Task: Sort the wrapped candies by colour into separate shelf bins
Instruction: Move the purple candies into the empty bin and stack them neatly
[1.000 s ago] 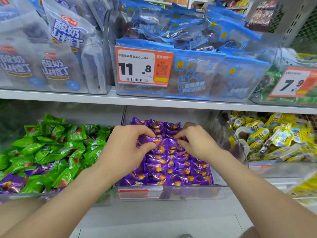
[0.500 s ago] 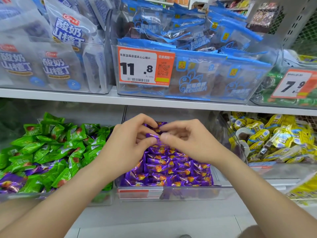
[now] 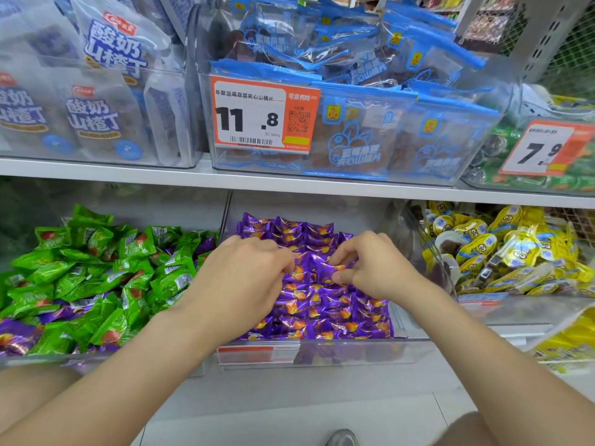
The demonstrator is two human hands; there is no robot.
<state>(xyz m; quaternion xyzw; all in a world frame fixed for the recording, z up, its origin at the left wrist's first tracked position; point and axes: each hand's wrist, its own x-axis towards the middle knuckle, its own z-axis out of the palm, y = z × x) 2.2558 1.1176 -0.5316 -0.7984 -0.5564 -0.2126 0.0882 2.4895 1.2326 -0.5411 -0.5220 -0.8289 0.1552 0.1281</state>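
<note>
Pinching one purple candy [image 3: 333, 269] with our right hand [image 3: 370, 272], left hand [image 3: 244, 281] curled, hold unclear, we could scatter the tidy purple rows [image 3: 322, 312].

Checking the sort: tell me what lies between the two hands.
Purple candies in the middle bin fill the gap between left hand and right hand, in the head view.

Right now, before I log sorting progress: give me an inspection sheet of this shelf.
Surface: pale shelf board under three clear bins.
Job's things: purple candies fill middle bin; green candies in left bin with purple strays mixed in; yellow packets in right bin.
Clutter: nothing seen.
Grippers: left hand curled into purple candies, grip hidden; right hand pinches one.
Cables: nothing seen.
Surroundings: blue bags and price tags on upper shelf.
</note>
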